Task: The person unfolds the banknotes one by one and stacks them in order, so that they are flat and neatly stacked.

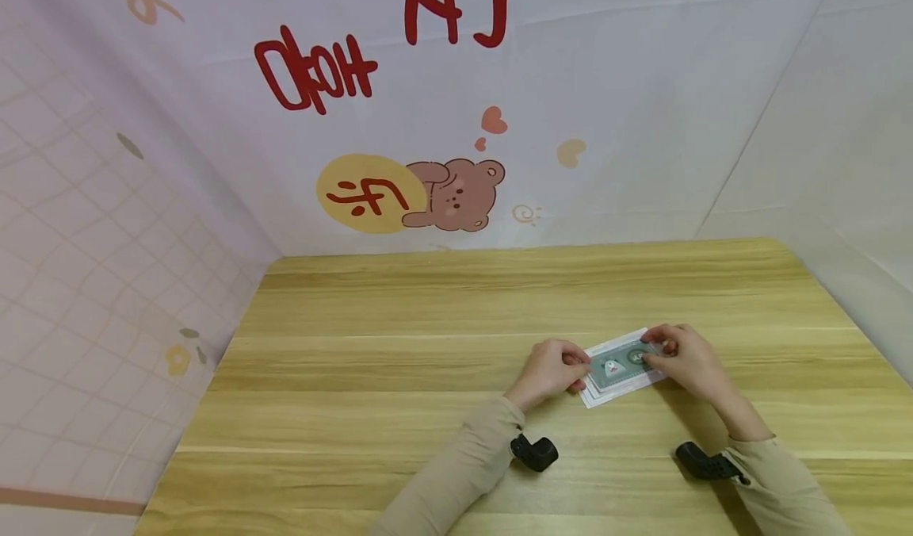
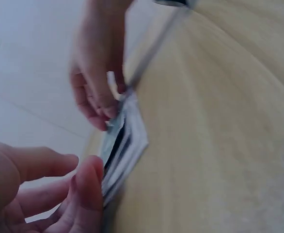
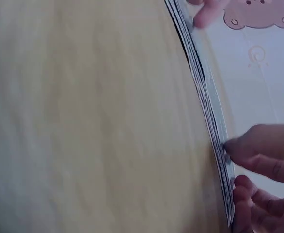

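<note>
A stack of flat printed cards (image 1: 620, 368) lies at a slant on the table, a green card with a white cartoon figure on top and white edges showing beneath. My left hand (image 1: 552, 372) pinches the stack's left end between thumb and fingers. At the other end, my right hand (image 1: 686, 359) grips it, thumb on the green face and fingers at the far edge. Several thin layers of the stack (image 3: 207, 102) show edge-on in the right wrist view. In the left wrist view, the fingertips of my left hand (image 2: 50, 187) are right beside the stack (image 2: 127, 141).
The wood-grain table (image 1: 371, 393) meets a printed wall cloth (image 1: 628, 100) with a cartoon bear (image 1: 460, 195) at the back. A side cloth (image 1: 93, 282) stands at the left. Black wrist mounts (image 1: 535, 453) sit at both sleeves, near the tabletop.
</note>
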The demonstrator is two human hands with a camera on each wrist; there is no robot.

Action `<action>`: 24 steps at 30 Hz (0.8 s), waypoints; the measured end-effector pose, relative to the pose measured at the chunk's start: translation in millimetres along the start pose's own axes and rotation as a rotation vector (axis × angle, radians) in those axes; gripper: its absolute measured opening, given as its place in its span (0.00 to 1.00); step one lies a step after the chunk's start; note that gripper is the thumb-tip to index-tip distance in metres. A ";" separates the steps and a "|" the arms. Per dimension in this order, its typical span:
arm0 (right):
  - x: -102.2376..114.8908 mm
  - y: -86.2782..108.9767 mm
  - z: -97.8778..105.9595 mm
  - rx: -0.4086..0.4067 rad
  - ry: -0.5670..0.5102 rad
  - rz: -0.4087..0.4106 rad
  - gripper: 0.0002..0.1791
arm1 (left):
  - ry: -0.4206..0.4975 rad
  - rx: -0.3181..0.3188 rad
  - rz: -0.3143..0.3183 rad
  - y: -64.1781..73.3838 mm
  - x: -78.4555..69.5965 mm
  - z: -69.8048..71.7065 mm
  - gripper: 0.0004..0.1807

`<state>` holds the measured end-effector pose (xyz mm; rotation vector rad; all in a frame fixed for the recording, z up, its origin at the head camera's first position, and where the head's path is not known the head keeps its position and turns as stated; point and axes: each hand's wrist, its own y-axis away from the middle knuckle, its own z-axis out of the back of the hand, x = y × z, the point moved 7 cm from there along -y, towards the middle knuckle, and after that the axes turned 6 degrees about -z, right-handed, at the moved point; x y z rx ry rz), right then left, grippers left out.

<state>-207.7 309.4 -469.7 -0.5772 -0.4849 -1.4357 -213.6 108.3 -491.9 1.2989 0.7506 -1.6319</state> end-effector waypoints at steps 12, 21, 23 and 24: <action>-16.6 -0.7 25.3 -0.051 -0.037 0.092 0.08 | -0.112 0.001 -0.149 4.7 -11.0 50.7 0.07; -21.8 0.9 44.3 -0.026 0.124 0.266 0.12 | -0.573 -0.031 -0.283 20.3 -17.1 83.2 0.08; -21.6 0.8 48.6 -0.020 0.160 0.288 0.14 | -0.622 -0.038 -0.280 22.3 -16.1 89.7 0.09; -21.5 0.7 50.8 -0.019 0.178 0.295 0.15 | -0.654 -0.043 -0.285 23.0 -15.6 93.0 0.09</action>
